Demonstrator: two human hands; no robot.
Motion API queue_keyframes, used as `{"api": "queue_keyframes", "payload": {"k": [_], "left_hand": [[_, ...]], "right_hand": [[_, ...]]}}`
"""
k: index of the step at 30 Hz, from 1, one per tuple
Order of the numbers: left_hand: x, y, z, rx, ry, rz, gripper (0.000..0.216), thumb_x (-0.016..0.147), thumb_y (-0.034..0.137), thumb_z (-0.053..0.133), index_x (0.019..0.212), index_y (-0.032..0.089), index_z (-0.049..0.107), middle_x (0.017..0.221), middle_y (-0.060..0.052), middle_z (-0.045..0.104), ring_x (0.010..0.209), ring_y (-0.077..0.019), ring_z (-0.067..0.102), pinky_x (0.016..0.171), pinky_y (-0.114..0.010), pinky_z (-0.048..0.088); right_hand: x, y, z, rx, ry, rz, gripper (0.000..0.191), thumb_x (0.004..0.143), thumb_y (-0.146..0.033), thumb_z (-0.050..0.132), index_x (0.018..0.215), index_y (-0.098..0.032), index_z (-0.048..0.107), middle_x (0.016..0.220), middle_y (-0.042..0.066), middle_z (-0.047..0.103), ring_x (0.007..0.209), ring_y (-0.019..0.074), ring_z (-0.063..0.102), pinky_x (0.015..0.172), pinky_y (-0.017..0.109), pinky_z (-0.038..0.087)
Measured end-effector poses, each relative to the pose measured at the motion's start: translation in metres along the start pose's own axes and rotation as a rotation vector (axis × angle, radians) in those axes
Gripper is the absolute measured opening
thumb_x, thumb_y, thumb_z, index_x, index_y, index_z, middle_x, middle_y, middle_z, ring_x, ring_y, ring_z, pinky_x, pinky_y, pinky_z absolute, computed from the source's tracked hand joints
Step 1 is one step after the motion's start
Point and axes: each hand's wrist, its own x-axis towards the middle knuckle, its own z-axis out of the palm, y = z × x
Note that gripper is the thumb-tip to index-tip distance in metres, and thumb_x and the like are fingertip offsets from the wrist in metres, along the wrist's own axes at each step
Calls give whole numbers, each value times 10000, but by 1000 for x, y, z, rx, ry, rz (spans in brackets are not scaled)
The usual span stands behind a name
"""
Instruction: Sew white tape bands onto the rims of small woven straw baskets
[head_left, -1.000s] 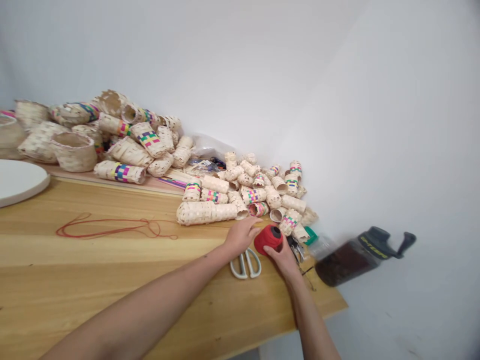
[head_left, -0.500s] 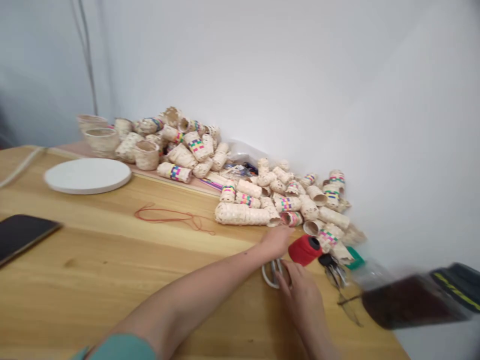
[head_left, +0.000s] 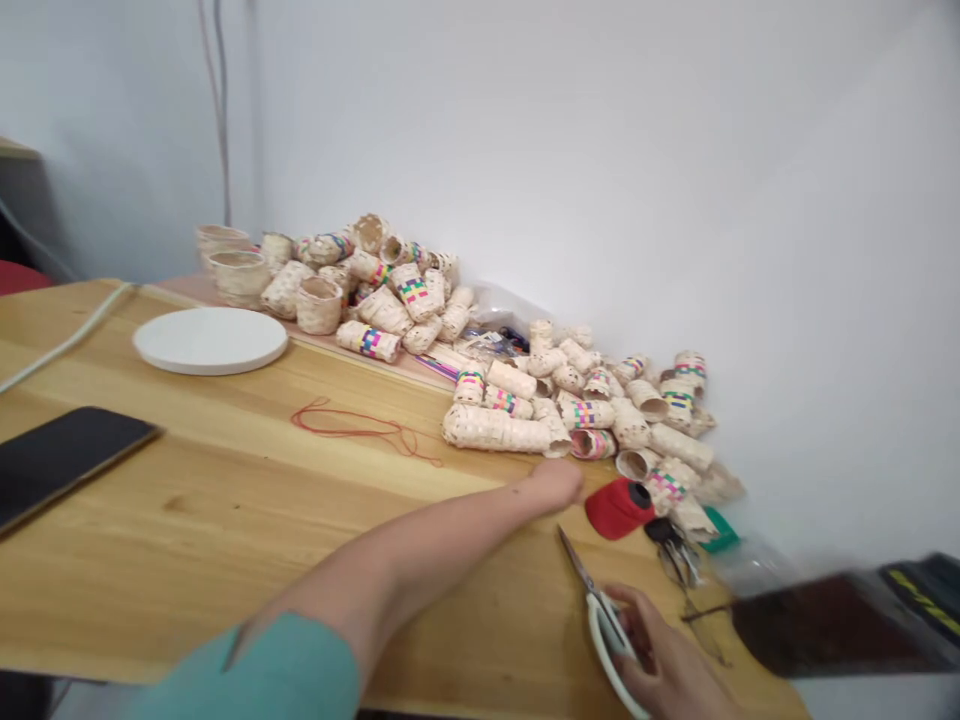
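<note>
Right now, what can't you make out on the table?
All in the head view:
Left hand: fingers, hidden behind its own back.
Scissors: part of the handles, covered by the right hand.
Smartphone: cut off by the left edge.
Bottle: lettering blurred, lid end cut off by the right edge.

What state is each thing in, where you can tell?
White-handled metal scissors: blades apparently closed, in the right hand
Red thread spool: wound
Thin red thread strand: loosely looped
Round white disc: lying flat
Black rectangular phone: screen dark
Long pale woven tube: lying sideways
Dark-filled plastic bottle: capped
</note>
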Motion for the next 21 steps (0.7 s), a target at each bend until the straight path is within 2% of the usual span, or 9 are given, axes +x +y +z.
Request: {"api": "queue_keyframes", "payload": {"k": [2,4,6,7,9,12,16,21], "left_hand": [[-9,-14,-3,-23,-19,22,309,913,325,543,1161,141,558,1155,-91,582,992,-207,594,844,-406,522],[-18,-27,-5,-44,-26,39,305,913,326,543,1151,137,562,1140,-89,588,980,-202,598,837,-403,524],[-27,-36,-7,-62,-16,46,288,916,337,537,1111,129,579,1095,-82,606,951,-192,606,832,-397,522],[-31,-38,-7,-73,-8,52,278,919,342,529,1080,125,593,1059,-74,620,931,-187,610,828,-390,517],[-37,-39,-7,-94,17,65,256,929,344,500,1009,137,627,990,-57,651,900,-184,616,817,-358,499],[-42,-36,-8,-118,57,86,288,939,356,443,923,175,667,928,-41,687,867,-197,619,766,-295,463],[-47,-33,-12,-126,88,118,313,929,363,425,904,186,682,932,-47,703,853,-209,619,724,-272,434],[-56,-36,-16,-111,96,121,309,916,342,427,911,184,692,950,-55,710,860,-209,620,733,-264,432]], "right_hand": [[-13,9,-4,346,-41,71,579,666,-338,670,1212,-225,515,830,41,666,677,197,626,613,292,476],[-21,10,-6,661,-24,139,721,631,-398,749,1277,-245,468,878,52,671,649,175,612,560,270,461],[-23,3,-5,852,73,193,773,614,-412,803,1297,-273,466,955,58,671,667,151,601,556,249,457],[-22,-3,-4,909,134,202,737,616,-412,817,1269,-281,500,972,53,666,669,137,591,555,236,455],[-16,-14,-2,986,185,175,608,606,-430,835,1137,-254,597,917,39,655,645,114,562,544,218,452],[-6,-26,-1,1052,120,160,487,597,-531,814,909,-197,644,769,16,614,584,99,526,501,209,443],[9,-31,-1,1055,101,228,495,635,-559,781,933,-202,613,706,-7,592,523,90,512,428,194,425],[37,-32,3,1071,131,198,483,654,-529,783,942,-198,581,682,-27,580,491,72,499,397,171,416]]}}
